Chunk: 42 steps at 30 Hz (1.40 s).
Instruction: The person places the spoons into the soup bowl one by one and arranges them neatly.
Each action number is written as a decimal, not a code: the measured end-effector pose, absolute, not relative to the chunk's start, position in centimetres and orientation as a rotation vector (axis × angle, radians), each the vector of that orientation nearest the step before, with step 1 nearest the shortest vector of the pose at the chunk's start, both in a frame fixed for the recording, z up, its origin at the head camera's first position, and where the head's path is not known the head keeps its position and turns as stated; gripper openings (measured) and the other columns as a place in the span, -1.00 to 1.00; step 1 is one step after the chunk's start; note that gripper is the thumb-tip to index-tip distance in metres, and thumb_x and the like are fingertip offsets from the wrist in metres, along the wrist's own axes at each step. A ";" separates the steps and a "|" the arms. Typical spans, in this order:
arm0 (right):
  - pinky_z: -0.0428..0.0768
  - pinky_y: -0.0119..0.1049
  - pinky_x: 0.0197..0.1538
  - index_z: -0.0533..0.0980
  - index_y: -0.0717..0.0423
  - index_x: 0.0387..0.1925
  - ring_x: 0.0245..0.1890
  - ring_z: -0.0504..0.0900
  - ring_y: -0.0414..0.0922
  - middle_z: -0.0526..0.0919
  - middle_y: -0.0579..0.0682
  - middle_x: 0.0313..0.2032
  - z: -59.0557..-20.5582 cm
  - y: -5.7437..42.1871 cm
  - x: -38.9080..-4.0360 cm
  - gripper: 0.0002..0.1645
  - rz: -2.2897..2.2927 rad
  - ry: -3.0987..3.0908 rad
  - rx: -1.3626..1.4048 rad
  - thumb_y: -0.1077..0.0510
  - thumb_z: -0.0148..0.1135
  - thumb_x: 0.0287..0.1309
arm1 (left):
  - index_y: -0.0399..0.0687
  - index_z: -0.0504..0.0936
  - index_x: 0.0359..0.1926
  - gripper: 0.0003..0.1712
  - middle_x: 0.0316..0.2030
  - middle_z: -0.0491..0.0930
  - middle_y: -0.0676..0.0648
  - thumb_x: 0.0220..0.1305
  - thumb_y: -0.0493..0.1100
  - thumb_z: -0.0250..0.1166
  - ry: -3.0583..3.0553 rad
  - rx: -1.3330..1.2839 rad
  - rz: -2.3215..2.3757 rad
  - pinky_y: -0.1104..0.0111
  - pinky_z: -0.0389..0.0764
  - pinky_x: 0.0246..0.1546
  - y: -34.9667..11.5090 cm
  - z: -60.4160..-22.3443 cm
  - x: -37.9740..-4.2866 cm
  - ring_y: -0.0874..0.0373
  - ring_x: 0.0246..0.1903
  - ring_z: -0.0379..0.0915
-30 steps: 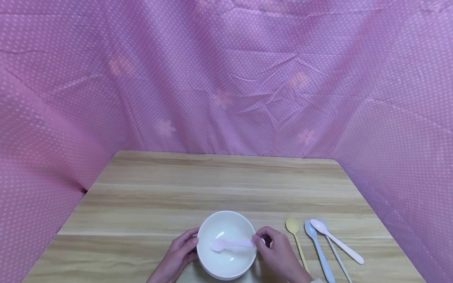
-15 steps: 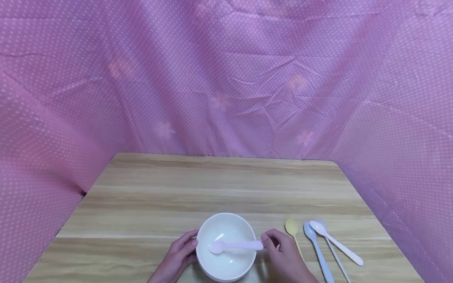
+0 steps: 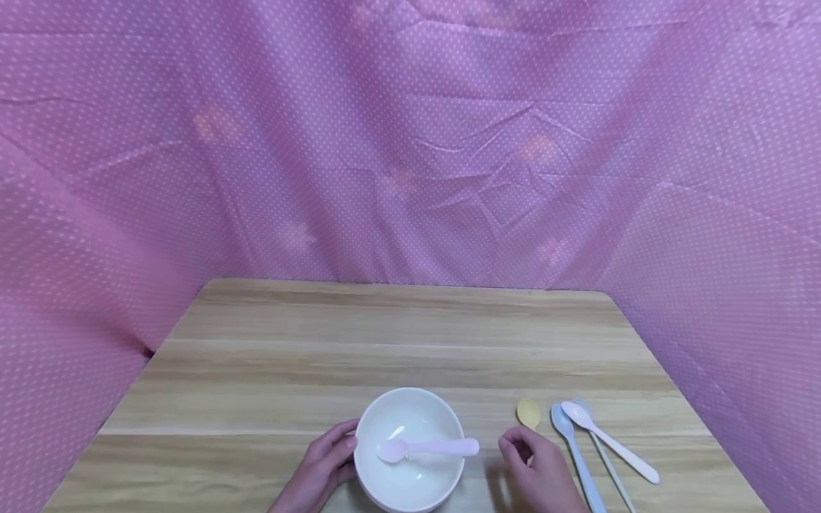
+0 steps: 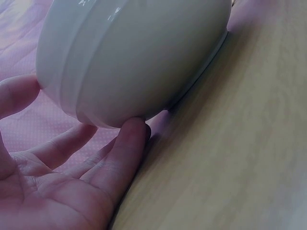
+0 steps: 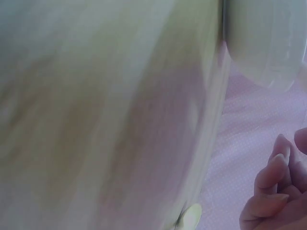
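A white bowl (image 3: pixel 410 413) stands near the front of the wooden table. My left hand (image 3: pixel 326 459) is at its left side; in the left wrist view the spread fingers and thumb rest with their tips against the outer wall. A pale lilac spoon (image 3: pixel 442 447) lies in the bowl, its head on the inside bottom and its handle leaning out over the right rim. My right hand (image 3: pixel 539 467), fingers loosely curled and holding nothing, is apart from that handle, to its right. It covers the handle of a yellow spoon (image 3: pixel 529 413) in the head view.
Right of the right hand lie a light blue spoon (image 3: pixel 574 442) and a white-pink spoon (image 3: pixel 612 442), which crosses over a thin pale spoon (image 3: pixel 614 470). Pink dotted cloth (image 3: pixel 410 142) hangs behind and at both sides of the wooden table (image 3: pixel 385 335).
My right hand has let go of the lilac spoon's handle and moved right, over the yellow spoon's handle. The spoon stays leaning in the bowl. My left hand keeps its place.
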State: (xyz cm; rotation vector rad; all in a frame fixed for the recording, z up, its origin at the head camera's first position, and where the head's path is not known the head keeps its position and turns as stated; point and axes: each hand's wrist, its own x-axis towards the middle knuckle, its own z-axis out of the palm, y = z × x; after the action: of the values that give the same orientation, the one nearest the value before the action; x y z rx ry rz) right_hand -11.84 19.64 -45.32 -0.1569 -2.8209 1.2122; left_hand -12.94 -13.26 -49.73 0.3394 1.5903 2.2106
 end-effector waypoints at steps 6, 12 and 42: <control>0.39 -0.52 -0.50 0.56 0.01 -0.48 -0.61 0.36 -0.40 0.47 -0.21 -0.63 -46.0 20.5 -11.5 -0.94 1.176 -2.777 -0.138 0.19 0.24 0.08 | -0.55 -0.10 0.30 -0.34 -0.05 0.56 -0.05 0.41 -0.17 -0.10 1.598 0.312 2.206 0.28 0.55 0.03 -13.3 -49.7 -12.9 0.16 -0.01 0.50; 0.38 -0.52 -0.52 0.56 0.00 -0.51 -0.61 0.34 -0.43 0.44 -0.25 -0.65 -46.6 21.4 -11.1 -0.92 1.135 -2.718 -0.106 0.23 0.27 0.03 | -0.56 -0.11 0.30 -0.35 -0.07 0.56 -0.03 0.41 -0.19 -0.11 1.589 0.329 2.213 0.26 0.55 0.03 -13.2 -49.9 -12.9 0.14 -0.02 0.51; 0.35 -0.41 -0.48 0.53 0.02 -0.49 -0.59 0.41 -0.32 0.53 -0.22 -0.63 -46.5 24.5 -11.5 -0.89 0.784 -3.016 -0.276 0.07 0.24 0.01 | -0.56 -0.10 0.29 -0.39 -0.04 0.55 -0.02 0.42 -0.23 -0.13 1.530 0.368 2.240 0.28 0.54 0.03 -13.2 -50.1 -13.2 0.14 0.00 0.50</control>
State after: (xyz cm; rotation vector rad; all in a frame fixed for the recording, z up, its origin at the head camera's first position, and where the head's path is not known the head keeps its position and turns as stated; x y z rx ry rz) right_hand -11.48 24.50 -46.46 -0.2759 -3.0158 0.7839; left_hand -13.24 -13.20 -50.12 0.3678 1.5300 2.2396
